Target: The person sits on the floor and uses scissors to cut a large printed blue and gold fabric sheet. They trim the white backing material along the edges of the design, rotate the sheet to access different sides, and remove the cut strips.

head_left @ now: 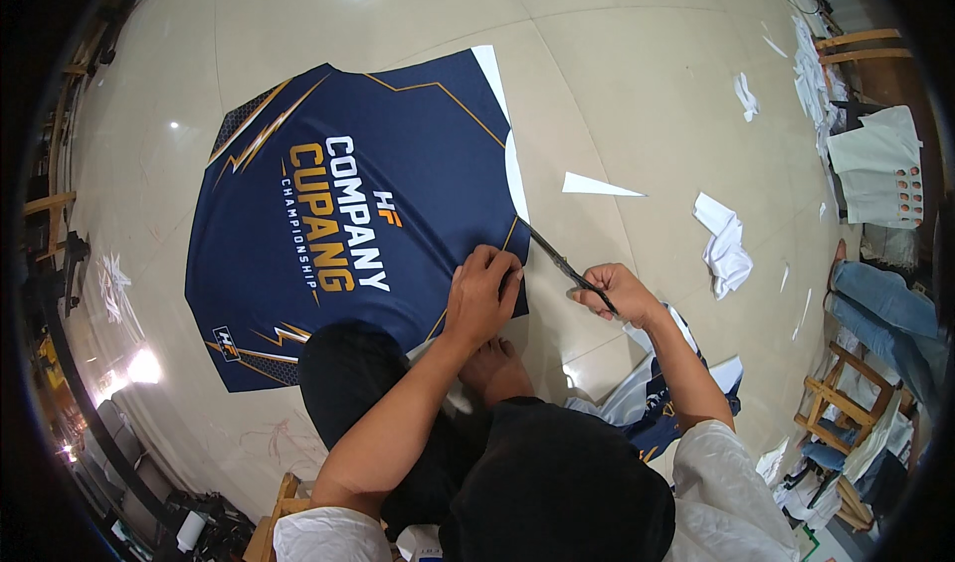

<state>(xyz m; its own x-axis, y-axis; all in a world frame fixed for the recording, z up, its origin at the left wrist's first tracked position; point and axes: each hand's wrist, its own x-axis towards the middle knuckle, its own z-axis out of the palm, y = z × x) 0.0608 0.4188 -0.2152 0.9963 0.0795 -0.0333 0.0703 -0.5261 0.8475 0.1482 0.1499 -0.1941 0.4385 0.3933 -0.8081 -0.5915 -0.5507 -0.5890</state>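
A navy jersey panel (pixel 269 214) with gold lines and printed lettering lies spread on the floor, a strip of white margin (pixel 514 169) along its right edge. My left hand (pixel 482 293) rests on the panel's lower right part, its bent fingers pressing and gripping the cloth near the edge. In my right hand (pixel 619 291) is a pair of dark scissors (pixel 559 260), fingers wrapped round the handles. The blades point up and left, their tips at the panel's right edge, where the white margin ends. Whether the blades are apart cannot be made out.
A thin white offcut (pixel 597 185) and a crumpled white scrap (pixel 724 249) lie to the right. More printed cloth (pixel 657 403) is bunched beneath my right forearm. My bare foot (pixel 497 371) is beside the panel. Another person's jeans-clad leg (pixel 880 298) and a wooden stool (pixel 846 393) are at far right.
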